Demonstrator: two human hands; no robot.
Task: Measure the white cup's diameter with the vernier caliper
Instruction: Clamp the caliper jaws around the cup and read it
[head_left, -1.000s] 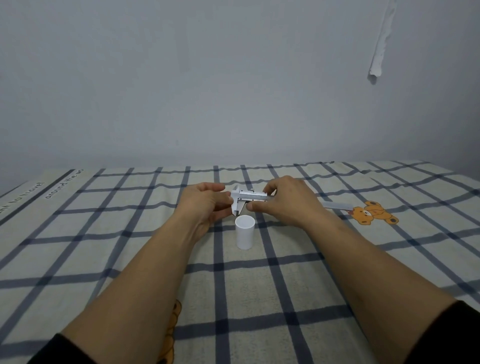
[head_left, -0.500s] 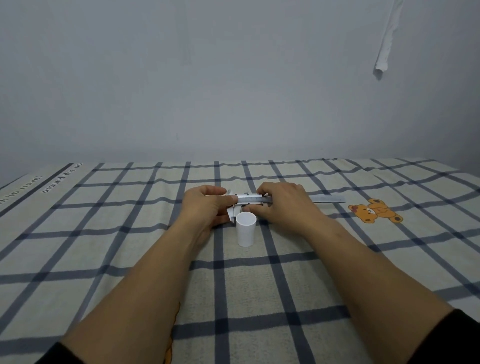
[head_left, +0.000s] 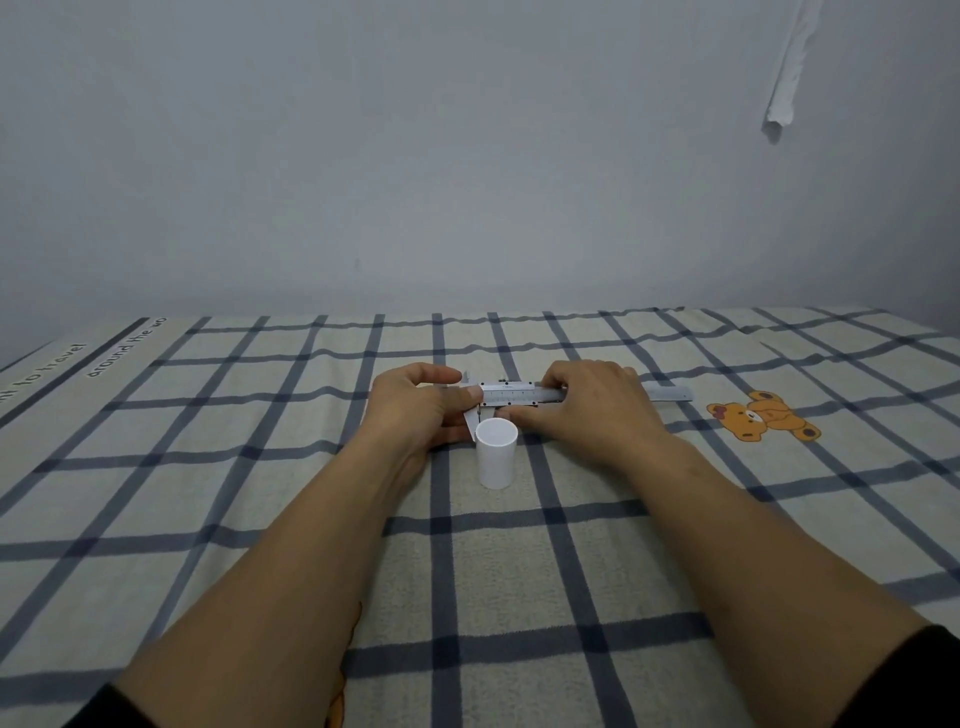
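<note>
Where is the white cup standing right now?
In the head view the white cup stands upright on the checked cloth, near the centre, between the left hand and right hand, just in front of the vernier caliper.

White cup (head_left: 496, 452): your plain cylinder, upright, open end up, on the checked cloth. Vernier caliper (head_left: 524, 396): your steel tool, beam level, pointing right, just behind the cup's rim, measuring tips partly hidden.
</note>
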